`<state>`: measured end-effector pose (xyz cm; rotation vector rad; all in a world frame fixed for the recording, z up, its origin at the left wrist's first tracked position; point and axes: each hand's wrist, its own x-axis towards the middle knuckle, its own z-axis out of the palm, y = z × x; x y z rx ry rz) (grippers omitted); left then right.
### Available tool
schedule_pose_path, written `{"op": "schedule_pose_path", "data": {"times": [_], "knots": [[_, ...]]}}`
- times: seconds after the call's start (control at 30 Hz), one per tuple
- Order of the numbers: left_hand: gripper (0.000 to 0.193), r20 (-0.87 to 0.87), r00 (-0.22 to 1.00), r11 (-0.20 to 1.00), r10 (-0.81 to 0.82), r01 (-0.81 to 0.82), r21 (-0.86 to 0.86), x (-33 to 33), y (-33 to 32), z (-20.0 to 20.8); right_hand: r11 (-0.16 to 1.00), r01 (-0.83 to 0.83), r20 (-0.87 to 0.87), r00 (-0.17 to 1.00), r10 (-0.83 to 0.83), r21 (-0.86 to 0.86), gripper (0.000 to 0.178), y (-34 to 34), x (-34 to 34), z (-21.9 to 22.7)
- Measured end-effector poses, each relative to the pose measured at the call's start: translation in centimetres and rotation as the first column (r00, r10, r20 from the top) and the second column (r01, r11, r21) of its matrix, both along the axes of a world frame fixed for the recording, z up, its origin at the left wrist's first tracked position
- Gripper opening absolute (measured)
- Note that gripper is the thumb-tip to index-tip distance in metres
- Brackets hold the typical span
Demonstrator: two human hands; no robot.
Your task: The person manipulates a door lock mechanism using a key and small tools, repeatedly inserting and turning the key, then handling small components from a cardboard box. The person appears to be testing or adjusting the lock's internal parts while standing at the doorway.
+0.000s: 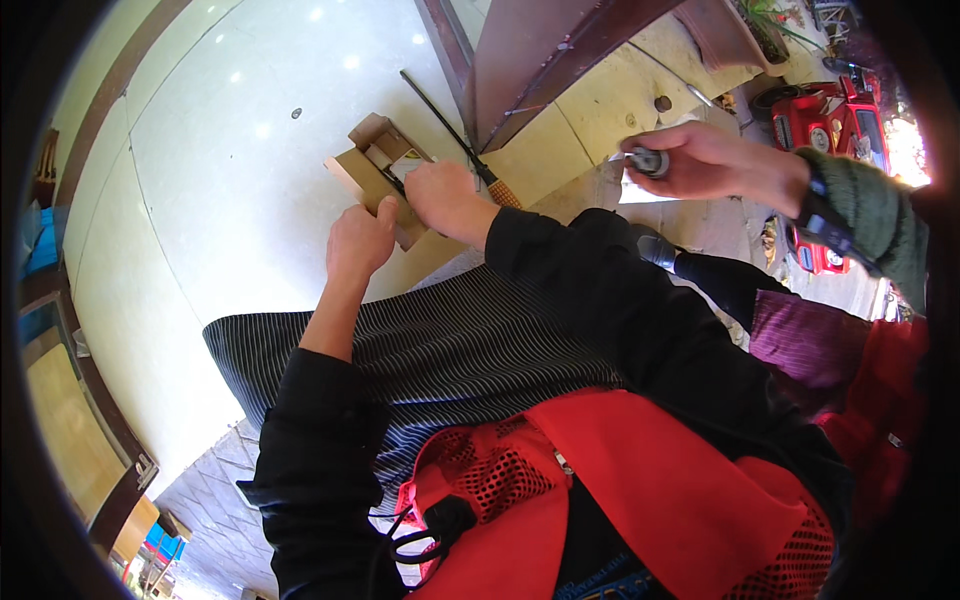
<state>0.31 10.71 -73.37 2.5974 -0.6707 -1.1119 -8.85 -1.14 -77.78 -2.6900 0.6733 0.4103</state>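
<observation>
An open cardboard box (352, 170) with raised flaps lies on the pale smooth surface in front of me. Inside it are a pale cylindrical piece and some dark parts, too small to name. My left hand (358, 242) is closed at the box's near left side, its thumb against the cardboard. Over the box's right side is my right hand (442, 200), fingers curled down around something they hide. Just beyond it lies a long screwdriver (478, 170) with a dark shaft and an orange-and-black handle.
From the right, another person's hand (705, 160) holds a small metallic cylindrical part. A brown panel (530, 60) rises behind the screwdriver. Red toy vehicles (835, 125) and a planter (735, 35) stand far right. A dark-framed pane (75, 400) is at left.
</observation>
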Motion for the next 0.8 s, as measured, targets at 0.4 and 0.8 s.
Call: {"op": "schedule_pose_path", "data": {"times": [0.4, 0.8], "knots": [[0.062, -0.081, 0.995, 0.989, 0.058, -0.069, -0.132, 0.0, 0.7, -1.7, 0.973, 0.092, 0.352, 0.936, -0.012, -0.210, 0.015, 0.5, -0.1, 2.1], [0.031, -0.830, 0.455, 0.557, 0.323, -0.800, -0.222, 2.2, 8.2, 10.2, 0.912, 0.119, 0.109, 0.978, -0.175, 0.393, 0.020, 8.5, -7.5, 8.9]]}}
